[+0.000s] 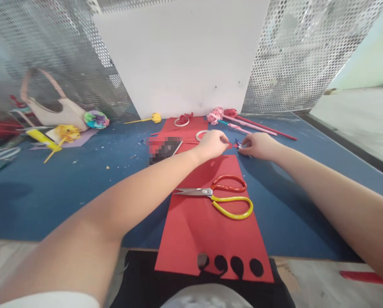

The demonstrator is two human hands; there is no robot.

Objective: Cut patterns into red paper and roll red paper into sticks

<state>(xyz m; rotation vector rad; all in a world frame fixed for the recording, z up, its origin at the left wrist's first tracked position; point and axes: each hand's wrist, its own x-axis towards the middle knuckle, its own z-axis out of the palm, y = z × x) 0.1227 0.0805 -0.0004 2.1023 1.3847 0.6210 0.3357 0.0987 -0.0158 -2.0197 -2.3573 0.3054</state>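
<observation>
Over the far half of the table, my left hand [214,143] is closed in a pinch, with a small red paper piece [230,146] at its fingertips. Just to its right, my right hand [261,146] has its fingers pressed together beside small blue-and-white bits [238,143]; what they grip is too small to make out. Scissors [206,192] with one red and one yellow handle lie on a long red paper sheet [191,229], blades pointing left and slightly apart. Several round holes are cut along the sheet's near edge, which overhangs the table.
A dark phone-like object [165,149], partly pixelated, lies left of my left hand. Behind are another red sheet [168,126], white rings [181,122] and wrapped pink and red sticks [258,124]. A handbag [54,112] and paper flowers [96,119] stand at left.
</observation>
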